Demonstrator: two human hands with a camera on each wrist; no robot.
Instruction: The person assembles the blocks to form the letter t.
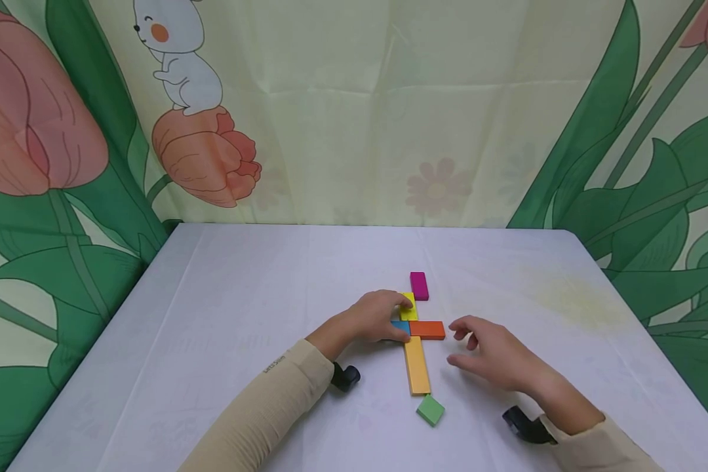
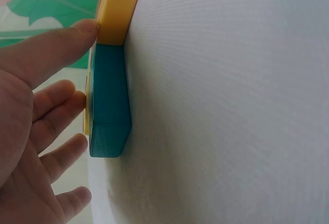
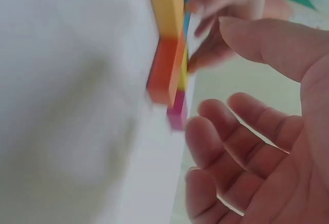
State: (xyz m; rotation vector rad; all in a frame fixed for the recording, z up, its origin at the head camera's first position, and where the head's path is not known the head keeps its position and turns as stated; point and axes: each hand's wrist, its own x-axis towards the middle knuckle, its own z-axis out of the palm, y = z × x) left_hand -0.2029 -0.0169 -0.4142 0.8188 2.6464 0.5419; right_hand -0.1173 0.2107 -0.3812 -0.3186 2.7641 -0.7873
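Observation:
Flat coloured blocks lie in an arrangement on the table. My left hand [image 1: 377, 316] reaches over the blue block [image 2: 110, 95], its thumb tip where that block meets the long yellow-orange block [image 1: 417, 367]. A left fingertip rests on the yellow block [image 1: 410, 308]; the other fingers are spread loosely beside the blue one. To the right, an orange-red block [image 1: 427, 330] lies end to end with the blue block. My right hand [image 1: 495, 351] hovers just right of it, fingers relaxed and holding nothing. The blue block is partly hidden under the left hand in the head view.
A magenta block [image 1: 419, 286] lies beyond the yellow one, at the far end. Near the bottom of the long block, a green block [image 1: 431, 410] sits turned on its corner. A white cloth covers the table [image 1: 242, 282], with a printed curtain [image 1: 342, 131] behind it.

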